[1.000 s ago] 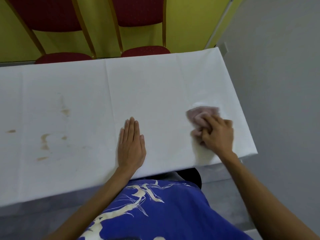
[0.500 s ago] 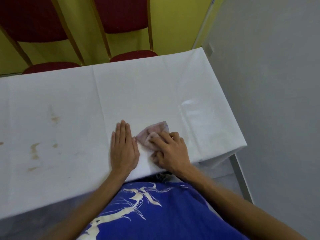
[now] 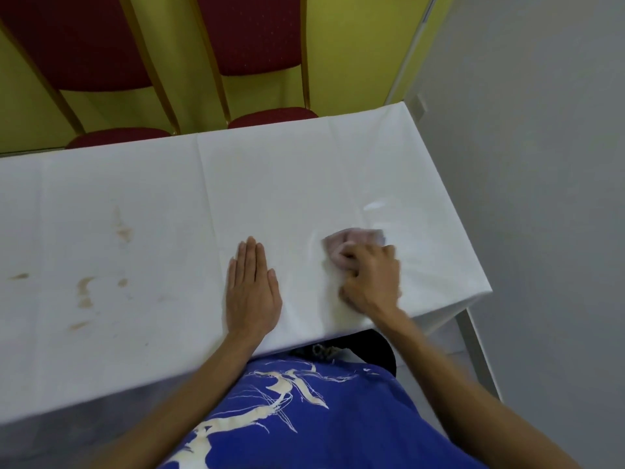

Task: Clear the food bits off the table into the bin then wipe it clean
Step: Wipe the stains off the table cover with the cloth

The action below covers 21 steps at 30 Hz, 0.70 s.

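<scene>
A table covered with a white cloth (image 3: pixel 270 184) fills the middle of the head view. My right hand (image 3: pixel 370 277) is closed on a crumpled pink wiping cloth (image 3: pixel 355 240) and presses it onto the table near the right end. My left hand (image 3: pixel 252 289) lies flat, palm down, fingers together, beside it near the front edge. Brown stains (image 3: pixel 84 292) mark the left part of the tablecloth, with another brown smear (image 3: pixel 123 231) farther back. No bin is in view.
Two red-cushioned chairs, the left one (image 3: pixel 118 135) and the right one (image 3: pixel 270 115), stand tucked in at the table's far side against a yellow wall. A grey wall (image 3: pixel 541 164) runs close along the table's right end. A wet sheen (image 3: pixel 373 206) shows behind the pink cloth.
My right hand slid the pink cloth left to beside my left hand, then back to the right. My left hand stayed flat in place.
</scene>
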Each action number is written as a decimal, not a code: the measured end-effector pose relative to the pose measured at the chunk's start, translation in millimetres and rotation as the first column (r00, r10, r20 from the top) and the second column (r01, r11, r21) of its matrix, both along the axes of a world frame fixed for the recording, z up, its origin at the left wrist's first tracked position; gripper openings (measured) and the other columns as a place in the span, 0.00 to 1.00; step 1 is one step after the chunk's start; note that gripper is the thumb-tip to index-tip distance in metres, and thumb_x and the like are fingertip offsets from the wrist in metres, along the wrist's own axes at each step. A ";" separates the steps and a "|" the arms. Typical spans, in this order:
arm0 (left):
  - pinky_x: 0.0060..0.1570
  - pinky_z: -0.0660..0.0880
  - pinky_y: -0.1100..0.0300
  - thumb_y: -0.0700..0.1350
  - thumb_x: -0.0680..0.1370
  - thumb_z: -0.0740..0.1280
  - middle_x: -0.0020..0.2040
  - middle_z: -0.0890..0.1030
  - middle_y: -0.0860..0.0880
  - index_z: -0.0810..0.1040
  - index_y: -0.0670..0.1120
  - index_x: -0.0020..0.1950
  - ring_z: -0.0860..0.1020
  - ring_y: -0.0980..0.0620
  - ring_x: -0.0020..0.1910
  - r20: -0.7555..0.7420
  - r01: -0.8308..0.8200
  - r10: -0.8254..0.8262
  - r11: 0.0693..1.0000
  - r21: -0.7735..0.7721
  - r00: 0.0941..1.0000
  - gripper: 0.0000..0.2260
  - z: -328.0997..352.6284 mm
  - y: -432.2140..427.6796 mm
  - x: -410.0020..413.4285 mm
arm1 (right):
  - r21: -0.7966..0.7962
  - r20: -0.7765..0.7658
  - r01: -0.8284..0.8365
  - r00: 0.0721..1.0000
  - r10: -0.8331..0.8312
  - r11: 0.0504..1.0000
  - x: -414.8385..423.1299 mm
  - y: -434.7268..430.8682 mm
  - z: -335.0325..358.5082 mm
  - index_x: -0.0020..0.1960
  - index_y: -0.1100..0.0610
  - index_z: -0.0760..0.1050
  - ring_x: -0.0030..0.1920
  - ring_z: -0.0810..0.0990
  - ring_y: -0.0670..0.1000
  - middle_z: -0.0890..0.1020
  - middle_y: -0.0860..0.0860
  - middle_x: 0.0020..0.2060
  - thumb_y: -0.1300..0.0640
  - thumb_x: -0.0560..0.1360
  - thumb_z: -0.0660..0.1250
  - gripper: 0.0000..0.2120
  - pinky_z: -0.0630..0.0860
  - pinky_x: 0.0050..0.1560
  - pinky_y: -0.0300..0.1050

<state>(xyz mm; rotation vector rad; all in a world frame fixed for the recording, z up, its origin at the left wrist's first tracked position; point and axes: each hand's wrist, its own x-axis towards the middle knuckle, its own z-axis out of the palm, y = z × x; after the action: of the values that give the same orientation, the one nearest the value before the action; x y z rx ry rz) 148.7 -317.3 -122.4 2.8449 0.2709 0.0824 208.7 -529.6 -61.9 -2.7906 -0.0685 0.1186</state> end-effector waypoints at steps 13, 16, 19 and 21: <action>0.78 0.53 0.47 0.48 0.84 0.49 0.80 0.57 0.41 0.59 0.36 0.79 0.54 0.45 0.81 -0.002 0.015 -0.015 1.000 -0.008 1.000 0.26 -0.1 0.2 0.6 | -0.011 0.000 -0.203 0.979 0.203 0.979 -1.3 -20.0 1.5 0.59 0.40 0.78 0.49 0.70 0.56 0.80 0.44 0.56 0.50 0.69 0.59 0.21 0.70 0.42 0.47; 0.79 0.52 0.47 0.48 0.84 0.48 0.81 0.56 0.42 0.58 0.37 0.79 0.53 0.46 0.81 -0.002 0.014 -0.014 1.000 -0.020 1.000 0.26 -0.5 1.2 -0.7 | -0.048 0.017 -0.013 1.000 0.014 0.999 23.6 -71.4 3.3 0.58 0.41 0.79 0.49 0.70 0.59 0.81 0.47 0.57 0.54 0.68 0.62 0.20 0.75 0.42 0.52; 0.79 0.52 0.47 0.48 0.84 0.48 0.81 0.56 0.42 0.58 0.37 0.79 0.53 0.46 0.81 -0.005 0.008 -0.008 1.000 -0.019 1.000 0.26 -0.8 1.5 -0.3 | -0.063 -0.010 0.208 0.978 -0.209 0.976 43.6 -118.5 6.8 0.57 0.45 0.80 0.50 0.71 0.60 0.81 0.51 0.55 0.56 0.69 0.63 0.18 0.72 0.43 0.49; 0.78 0.53 0.47 0.48 0.84 0.49 0.81 0.57 0.41 0.58 0.36 0.79 0.53 0.46 0.81 0.004 0.003 -0.003 1.000 -0.018 1.000 0.26 -1.5 0.5 0.4 | -0.039 -0.046 0.307 0.950 -0.309 0.951 51.9 -124.9 8.3 0.54 0.48 0.80 0.51 0.72 0.61 0.82 0.52 0.52 0.58 0.70 0.62 0.15 0.73 0.45 0.50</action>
<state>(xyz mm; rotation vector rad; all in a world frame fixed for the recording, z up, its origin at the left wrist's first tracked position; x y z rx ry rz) 149.1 -316.8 -123.9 2.8270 0.2656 0.0841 260.7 -654.5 -53.6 -2.7865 0.3846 0.1148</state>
